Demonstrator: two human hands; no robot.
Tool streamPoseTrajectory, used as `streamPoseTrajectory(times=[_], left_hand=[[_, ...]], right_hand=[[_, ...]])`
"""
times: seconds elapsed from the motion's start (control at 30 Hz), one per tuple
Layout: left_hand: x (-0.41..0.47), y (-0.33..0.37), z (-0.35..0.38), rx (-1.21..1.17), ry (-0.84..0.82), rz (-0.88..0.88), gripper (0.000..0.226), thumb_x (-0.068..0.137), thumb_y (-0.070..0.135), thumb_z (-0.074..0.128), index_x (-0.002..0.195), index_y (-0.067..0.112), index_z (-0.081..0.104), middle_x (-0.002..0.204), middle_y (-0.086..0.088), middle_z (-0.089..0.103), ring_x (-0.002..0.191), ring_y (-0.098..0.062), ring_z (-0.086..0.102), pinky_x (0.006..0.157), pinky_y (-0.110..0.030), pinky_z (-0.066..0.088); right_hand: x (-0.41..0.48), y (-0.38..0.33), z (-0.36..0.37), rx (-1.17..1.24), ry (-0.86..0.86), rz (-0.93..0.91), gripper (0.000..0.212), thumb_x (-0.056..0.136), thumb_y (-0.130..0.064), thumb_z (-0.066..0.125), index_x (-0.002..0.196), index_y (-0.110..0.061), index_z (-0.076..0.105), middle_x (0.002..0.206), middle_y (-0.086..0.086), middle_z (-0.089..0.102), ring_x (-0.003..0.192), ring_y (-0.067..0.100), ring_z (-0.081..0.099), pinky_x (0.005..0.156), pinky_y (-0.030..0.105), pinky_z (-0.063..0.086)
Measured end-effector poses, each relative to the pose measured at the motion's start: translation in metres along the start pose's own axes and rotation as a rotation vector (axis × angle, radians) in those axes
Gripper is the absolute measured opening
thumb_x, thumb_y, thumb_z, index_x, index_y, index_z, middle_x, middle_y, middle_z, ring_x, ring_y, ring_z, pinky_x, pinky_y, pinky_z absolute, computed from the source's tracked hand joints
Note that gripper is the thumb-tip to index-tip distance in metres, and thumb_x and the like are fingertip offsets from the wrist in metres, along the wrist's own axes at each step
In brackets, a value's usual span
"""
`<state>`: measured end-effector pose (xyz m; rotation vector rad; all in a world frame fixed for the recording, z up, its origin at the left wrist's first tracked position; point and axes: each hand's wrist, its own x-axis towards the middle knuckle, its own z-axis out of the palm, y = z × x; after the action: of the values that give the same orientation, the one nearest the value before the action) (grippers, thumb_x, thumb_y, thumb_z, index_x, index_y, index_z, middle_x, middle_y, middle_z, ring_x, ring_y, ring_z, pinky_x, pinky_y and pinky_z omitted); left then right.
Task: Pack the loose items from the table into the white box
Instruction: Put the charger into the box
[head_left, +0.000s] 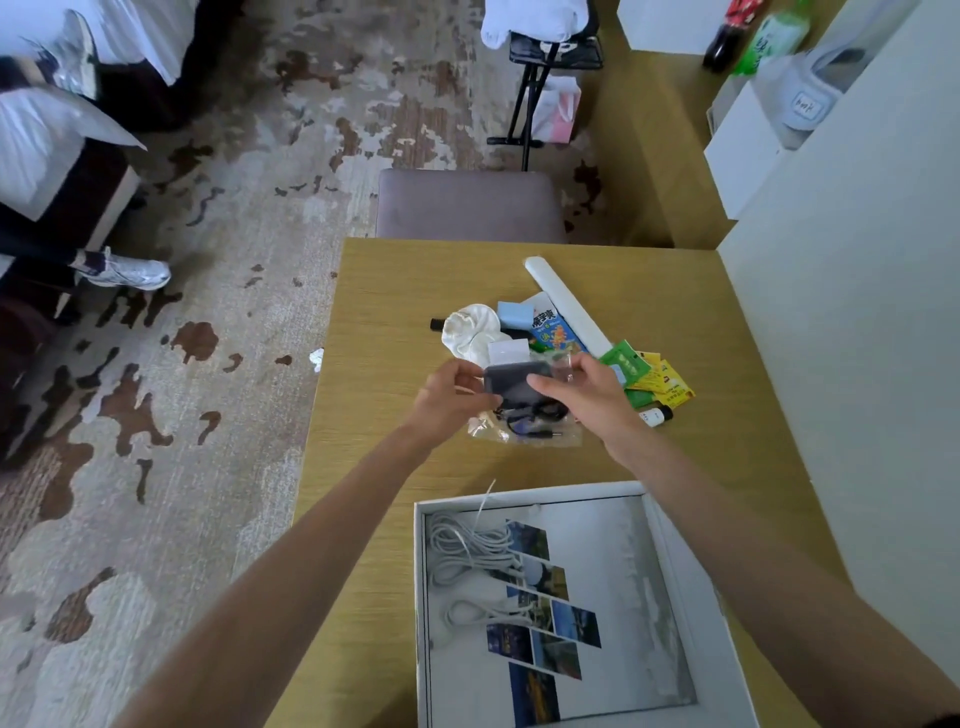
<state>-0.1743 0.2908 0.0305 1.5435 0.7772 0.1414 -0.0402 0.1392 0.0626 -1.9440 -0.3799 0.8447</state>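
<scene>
Gripping a dark gadget between left hand and right hand, fingers closed on it.

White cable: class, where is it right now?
In the head view, the white cable lies coiled inside the white box, against its left wall, beside the photo strips.

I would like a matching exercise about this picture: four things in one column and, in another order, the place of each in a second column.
Things:
1. dark grey device
2. white cable
3. small white bottle
4. long white tube

Places:
A. coiled inside the white box
B. lying on the table, beside the yellow packets
C. held between the left hand and the right hand
D. lying slantwise at the far side of the pile

Pairs: 1-C, 2-A, 3-B, 4-D
</scene>
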Motion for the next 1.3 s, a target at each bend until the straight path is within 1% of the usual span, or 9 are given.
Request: streamPoseTrajectory(times=[0.13, 0.2, 0.3, 0.43, 0.67, 0.9, 1.0, 1.17, 1.3], left_hand=[[-0.018, 0.008, 0.009, -0.033, -0.253, 0.034, 0.018, 0.08, 0.024, 0.071, 0.094, 0.026, 0.06, 0.09, 0.001, 0.065, 0.081, -0.01, 0.064, 0.073, -0.031, 0.058], [-0.025, 0.009, 0.016, 0.046, -0.345, 0.028, 0.007, 0.087, 0.03, 0.064, 0.093, 0.029, 0.061, 0.09, 0.005, 0.07, 0.083, -0.009, 0.067, 0.068, -0.023, 0.056], [-0.031, 0.008, 0.03, 0.212, -0.378, 0.035, 0.006, 0.093, 0.033, 0.055, 0.092, 0.03, 0.06, 0.09, 0.01, 0.072, 0.08, -0.007, 0.068, 0.062, -0.019, 0.05], [-0.033, 0.004, 0.046, 0.39, -0.385, -0.003, 0.009, 0.094, 0.021, 0.049, 0.095, 0.021, 0.058, 0.089, 0.005, 0.065, 0.073, -0.006, 0.062, 0.057, -0.014, 0.045], [-0.033, 0.006, 0.065, 0.426, -0.31, -0.083, 0.008, 0.092, 0.015, 0.051, 0.089, 0.017, 0.058, 0.082, 0.003, 0.064, 0.07, -0.012, 0.059, 0.055, -0.021, 0.042], [-0.04, 0.002, 0.075, 0.516, -0.245, -0.048, 0.009, 0.09, 0.014, 0.055, 0.096, 0.012, 0.062, 0.096, -0.008, 0.068, 0.083, -0.018, 0.06, 0.075, -0.033, 0.05], [-0.044, 0.001, 0.078, 0.651, -0.218, -0.062, 0.017, 0.088, 0.017, 0.058, 0.103, 0.012, 0.063, 0.106, -0.009, 0.067, 0.087, -0.017, 0.057, 0.075, -0.027, 0.045], [-0.04, 0.003, 0.08, 0.709, -0.179, -0.117, 0.019, 0.089, 0.02, 0.055, 0.104, 0.01, 0.063, 0.107, -0.012, 0.067, 0.089, -0.022, 0.059, 0.076, -0.033, 0.046], [-0.026, 0.006, 0.086, 0.733, -0.232, -0.123, 0.014, 0.09, 0.018, 0.051, 0.097, 0.01, 0.061, 0.107, -0.014, 0.067, 0.089, -0.023, 0.059, 0.078, -0.033, 0.047]], right_hand=[[-0.034, -0.005, -0.037, 0.004, -0.026, -0.06, 0.044, 0.073, -0.031, 0.083, 0.107, -0.026, 0.055, 0.1, 0.005, 0.068, 0.092, 0.018, 0.068, 0.075, 0.034, 0.057], [-0.049, 0.0, -0.052, -0.015, -0.033, -0.122, 0.041, 0.075, -0.029, 0.081, 0.107, -0.032, 0.056, 0.102, -0.001, 0.067, 0.088, 0.013, 0.068, 0.062, 0.023, 0.055], [-0.068, 0.011, -0.073, -0.163, -0.041, -0.25, 0.025, 0.078, -0.028, 0.077, 0.096, -0.034, 0.061, 0.094, -0.007, 0.066, 0.076, -0.001, 0.064, 0.06, 0.014, 0.049], [-0.088, 0.028, -0.098, -0.307, -0.171, -0.283, 0.025, 0.066, -0.046, 0.073, 0.085, -0.034, 0.062, 0.089, -0.009, 0.069, 0.074, 0.009, 0.066, 0.064, 0.027, 0.055], [-0.096, 0.056, -0.088, -0.801, -0.385, -0.311, 0.022, 0.076, -0.038, 0.073, 0.084, -0.024, 0.057, 0.076, -0.007, 0.061, 0.071, 0.012, 0.056, 0.061, 0.03, 0.046], [-0.105, 0.068, -0.064, -1.607, -0.228, -0.632, 0.014, 0.094, -0.027, 0.055, 0.099, -0.014, 0.059, 0.093, 0.005, 0.064, 0.082, 0.025, 0.062, 0.056, 0.032, 0.029], [-0.108, 0.075, -0.064, -1.61, -0.174, -0.717, 0.011, 0.087, -0.009, 0.057, 0.098, -0.012, 0.057, 0.092, 0.007, 0.063, 0.077, 0.026, 0.061, 0.055, 0.035, 0.031], [-0.101, 0.091, -0.067, -1.54, -0.476, -0.922, 0.037, 0.095, -0.037, 0.052, 0.12, -0.01, 0.053, 0.113, 0.012, 0.056, 0.1, 0.033, 0.055, 0.08, 0.043, 0.045], [-0.094, 0.093, -0.075, -1.53, -0.433, -0.88, 0.036, 0.096, -0.039, 0.049, 0.121, -0.013, 0.05, 0.113, 0.012, 0.056, 0.102, 0.031, 0.056, 0.078, 0.041, 0.043]])
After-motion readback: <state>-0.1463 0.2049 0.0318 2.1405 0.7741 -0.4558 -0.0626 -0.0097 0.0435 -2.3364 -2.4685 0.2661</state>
